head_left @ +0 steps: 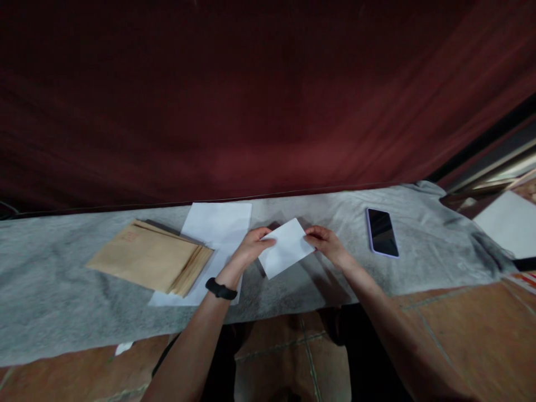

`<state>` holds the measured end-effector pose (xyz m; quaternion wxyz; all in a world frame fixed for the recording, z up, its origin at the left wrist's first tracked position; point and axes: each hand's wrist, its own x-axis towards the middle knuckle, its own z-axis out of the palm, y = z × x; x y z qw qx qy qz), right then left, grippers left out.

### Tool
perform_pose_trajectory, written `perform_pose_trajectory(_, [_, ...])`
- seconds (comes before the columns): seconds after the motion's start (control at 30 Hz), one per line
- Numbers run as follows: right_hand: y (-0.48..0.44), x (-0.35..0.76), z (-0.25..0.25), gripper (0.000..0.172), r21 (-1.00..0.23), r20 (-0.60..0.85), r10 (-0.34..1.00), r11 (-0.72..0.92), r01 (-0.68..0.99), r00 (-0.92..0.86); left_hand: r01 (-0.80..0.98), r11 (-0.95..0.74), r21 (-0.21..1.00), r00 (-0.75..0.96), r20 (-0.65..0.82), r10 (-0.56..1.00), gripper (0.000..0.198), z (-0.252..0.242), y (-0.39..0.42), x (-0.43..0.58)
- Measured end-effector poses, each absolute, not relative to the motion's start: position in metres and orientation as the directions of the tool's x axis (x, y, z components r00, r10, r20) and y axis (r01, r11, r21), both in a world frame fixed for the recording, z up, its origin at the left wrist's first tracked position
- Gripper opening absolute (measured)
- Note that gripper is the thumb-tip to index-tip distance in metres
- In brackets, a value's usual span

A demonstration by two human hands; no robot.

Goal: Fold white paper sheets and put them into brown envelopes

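Between my hands is a small white rectangle of paper (286, 249), which looks folded and is held a little tilted above the grey cloth. My left hand (254, 245) pinches its left edge, thumb on top. At the right edge, my right hand (325, 242) grips the same paper between thumb and fingers. Left of my left hand lie large white sheets (221, 223), partly covered by a stack of brown envelopes (146, 254). The top envelope bears a faint red mark.
A phone (382, 232) with a purple case lies to the right on the grey cloth (435, 240). Dark red fabric (268, 111) hangs behind the table. A white flat object (508, 223) stands at the far right. Below the front edge are brown floor tiles (285, 357) and a white scrap (124, 348).
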<state>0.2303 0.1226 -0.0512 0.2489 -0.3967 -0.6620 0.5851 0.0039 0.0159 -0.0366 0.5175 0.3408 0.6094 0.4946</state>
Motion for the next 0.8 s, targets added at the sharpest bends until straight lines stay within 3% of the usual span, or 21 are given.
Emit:
perform_pose_trajectory(0.1, [0.123, 0.234, -0.052, 0.017, -0.958, -0.171, 0.836, -0.018, 0.285, -0.521, -0.089, 0.236, 0.968, -0.362, -0.252, 0.898, 0.027, -0.045, 0.019, -0.004])
perform_pose_trajectory(0.27, [0.123, 0.238, -0.053, 0.009, -0.906, -0.192, 0.848, 0.039, 0.42, -0.494, -0.045, 0.216, 0.975, -0.398, -0.216, 0.892, 0.047, -0.061, 0.023, -0.003])
perform_pose_trajectory(0.37, [0.123, 0.239, -0.055, 0.005, -0.849, -0.193, 0.842, 0.115, 0.516, -0.504, 0.182, 0.201, 0.963, -0.458, -0.098, 0.884, 0.053, -0.066, 0.025, 0.0])
perform_pose_trajectory(0.5, [0.123, 0.238, -0.053, 0.007, -0.758, -0.163, 0.836, 0.234, 0.609, -0.524, 0.53, 0.203, 0.824, -0.432, 0.057, 0.9, 0.059, -0.065, 0.026, 0.006])
perform_pose_trajectory(0.8, [0.113, 0.239, -0.05, 0.01, -0.483, -0.123, 0.864, 0.378, 0.79, -0.489, 0.779, 0.117, 0.616, -0.272, 0.164, 0.948, 0.061, -0.056, 0.019, 0.024])
